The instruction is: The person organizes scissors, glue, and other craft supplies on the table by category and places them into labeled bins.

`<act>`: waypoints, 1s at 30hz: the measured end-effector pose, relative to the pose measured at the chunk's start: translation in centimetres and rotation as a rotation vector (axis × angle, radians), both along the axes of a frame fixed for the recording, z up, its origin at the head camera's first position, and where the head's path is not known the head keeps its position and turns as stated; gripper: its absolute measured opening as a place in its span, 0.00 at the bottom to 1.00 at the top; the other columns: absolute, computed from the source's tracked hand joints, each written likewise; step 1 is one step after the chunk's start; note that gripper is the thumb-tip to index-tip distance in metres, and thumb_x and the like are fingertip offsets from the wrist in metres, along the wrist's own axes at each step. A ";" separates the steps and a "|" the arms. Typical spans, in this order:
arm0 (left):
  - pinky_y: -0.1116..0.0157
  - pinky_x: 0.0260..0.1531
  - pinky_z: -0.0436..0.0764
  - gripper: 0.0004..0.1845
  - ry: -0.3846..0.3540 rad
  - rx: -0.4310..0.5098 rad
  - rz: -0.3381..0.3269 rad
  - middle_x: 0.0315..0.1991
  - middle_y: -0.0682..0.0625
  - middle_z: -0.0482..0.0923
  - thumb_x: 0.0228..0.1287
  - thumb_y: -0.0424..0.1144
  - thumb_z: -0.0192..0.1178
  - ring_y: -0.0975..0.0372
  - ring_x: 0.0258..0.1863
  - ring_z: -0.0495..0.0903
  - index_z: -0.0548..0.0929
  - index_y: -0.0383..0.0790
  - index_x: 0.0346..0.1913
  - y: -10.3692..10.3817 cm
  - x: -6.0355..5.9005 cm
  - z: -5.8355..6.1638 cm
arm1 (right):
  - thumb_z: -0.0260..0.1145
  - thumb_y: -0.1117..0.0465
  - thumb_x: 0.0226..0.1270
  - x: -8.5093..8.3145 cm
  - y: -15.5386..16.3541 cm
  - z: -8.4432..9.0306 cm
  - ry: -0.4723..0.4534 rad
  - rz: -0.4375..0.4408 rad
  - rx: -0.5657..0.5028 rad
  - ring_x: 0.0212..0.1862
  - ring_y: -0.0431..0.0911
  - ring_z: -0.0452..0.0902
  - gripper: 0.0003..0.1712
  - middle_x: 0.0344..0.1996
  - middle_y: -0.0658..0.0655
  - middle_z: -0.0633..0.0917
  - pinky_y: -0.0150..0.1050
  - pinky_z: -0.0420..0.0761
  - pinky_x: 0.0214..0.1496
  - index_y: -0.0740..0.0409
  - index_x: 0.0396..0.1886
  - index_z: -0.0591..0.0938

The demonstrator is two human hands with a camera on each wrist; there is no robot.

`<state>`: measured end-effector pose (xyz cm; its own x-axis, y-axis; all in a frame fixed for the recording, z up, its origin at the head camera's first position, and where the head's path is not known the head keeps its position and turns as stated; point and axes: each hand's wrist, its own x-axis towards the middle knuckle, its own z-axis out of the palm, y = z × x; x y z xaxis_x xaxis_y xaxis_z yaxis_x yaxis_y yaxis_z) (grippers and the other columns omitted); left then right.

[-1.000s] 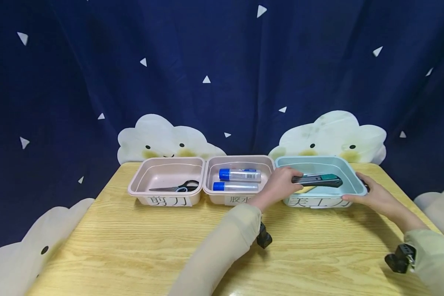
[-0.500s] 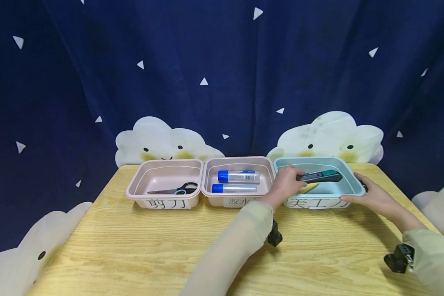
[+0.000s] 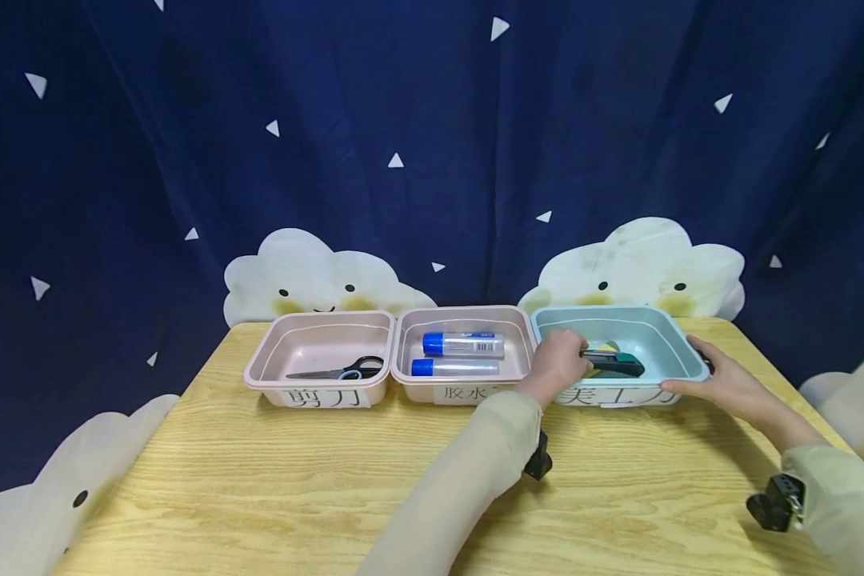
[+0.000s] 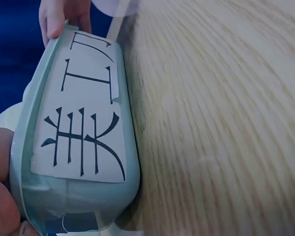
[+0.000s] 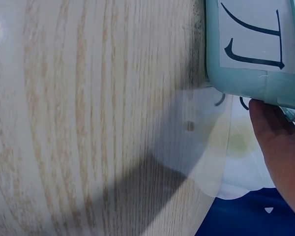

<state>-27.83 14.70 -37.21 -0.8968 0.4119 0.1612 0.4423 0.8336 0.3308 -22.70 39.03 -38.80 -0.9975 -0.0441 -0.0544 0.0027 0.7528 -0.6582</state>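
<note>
In the head view, my left hand reaches over the near left rim of the light blue bin and holds a black and green utility knife by its left end. The knife lies low inside the bin. Beside it is a yellow thing, mostly hidden. My right hand grips the bin's right end, thumb at the front corner. A dark spot shows by its fingers, too small to tell. In the left wrist view, the bin's white label faces the camera; the knife is out of sight there.
Two pink bins stand in a row to the left. The middle bin holds two blue-capped glue bottles; the left bin holds scissors. A wooden table lies in front, a dark blue curtain behind.
My left hand has moved slightly right and lowered the utility knife deeper into the blue bin, with the knife's right end shifting left and down. The right hand has stayed on the bin's end.
</note>
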 end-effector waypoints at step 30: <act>0.80 0.27 0.68 0.10 0.046 0.123 -0.160 0.35 0.65 0.77 0.63 0.48 0.54 0.75 0.31 0.72 0.83 0.57 0.42 -2.3 1.2 1.1 | 0.71 0.50 0.50 -0.2 -0.6 2.9 0.215 0.086 0.121 0.60 0.73 0.48 0.54 0.64 0.78 0.49 0.69 0.55 0.55 0.68 0.68 0.53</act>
